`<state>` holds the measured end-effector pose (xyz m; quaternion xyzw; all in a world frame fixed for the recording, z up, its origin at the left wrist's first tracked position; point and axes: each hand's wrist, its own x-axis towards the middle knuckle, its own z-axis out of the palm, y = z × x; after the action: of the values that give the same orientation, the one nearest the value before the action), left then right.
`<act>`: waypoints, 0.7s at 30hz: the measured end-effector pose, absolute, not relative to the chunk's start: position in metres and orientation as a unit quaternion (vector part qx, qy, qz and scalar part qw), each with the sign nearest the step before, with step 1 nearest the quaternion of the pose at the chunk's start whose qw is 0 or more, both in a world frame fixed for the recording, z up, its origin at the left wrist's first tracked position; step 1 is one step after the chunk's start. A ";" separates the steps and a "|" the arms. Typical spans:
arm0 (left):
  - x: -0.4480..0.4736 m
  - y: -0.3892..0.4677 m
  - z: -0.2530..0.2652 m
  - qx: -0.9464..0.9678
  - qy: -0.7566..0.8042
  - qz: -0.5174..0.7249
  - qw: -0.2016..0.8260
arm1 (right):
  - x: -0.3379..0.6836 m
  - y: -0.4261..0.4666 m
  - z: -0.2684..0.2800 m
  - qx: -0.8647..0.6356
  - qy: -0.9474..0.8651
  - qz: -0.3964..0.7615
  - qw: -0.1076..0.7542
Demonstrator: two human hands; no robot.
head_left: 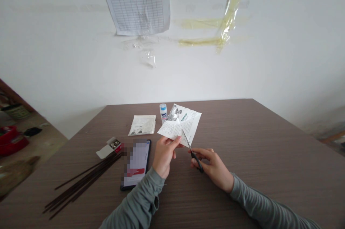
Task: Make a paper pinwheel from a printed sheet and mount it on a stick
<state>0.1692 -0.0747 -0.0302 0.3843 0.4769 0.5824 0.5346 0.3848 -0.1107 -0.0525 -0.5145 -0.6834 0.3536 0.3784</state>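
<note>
My left hand (165,151) pinches the lower edge of a printed sheet of paper (192,125), holding it tilted above the table. Text and a small dark picture cover its face. In my right hand (211,166) is a pair of scissors (195,157) with black handles, my fingers wrapped round them. The blades lie across the lower part of the sheet and point up and left. Whether they have cut into the paper I cannot tell. Just behind the sheet's left side stands a glue stick (163,108) with a blue cap, partly covered by the paper.
On the brown table (256,142) lie a stack of printed papers (142,125), a phone (138,164), an open small box (106,150) with small items inside, and several thin dark sticks (86,178). A white wall (81,67) with a taped chart (138,6) rises behind.
</note>
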 end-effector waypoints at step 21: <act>0.166 -0.071 -0.036 0.388 0.485 0.581 0.526 | 0.388 -0.103 -0.073 -0.491 -0.676 0.389 0.387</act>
<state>0.1664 -0.0709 -0.0365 0.3878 0.4852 0.5810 0.5260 0.3878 -0.1032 -0.0733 -0.4912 -0.6761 0.3893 0.3873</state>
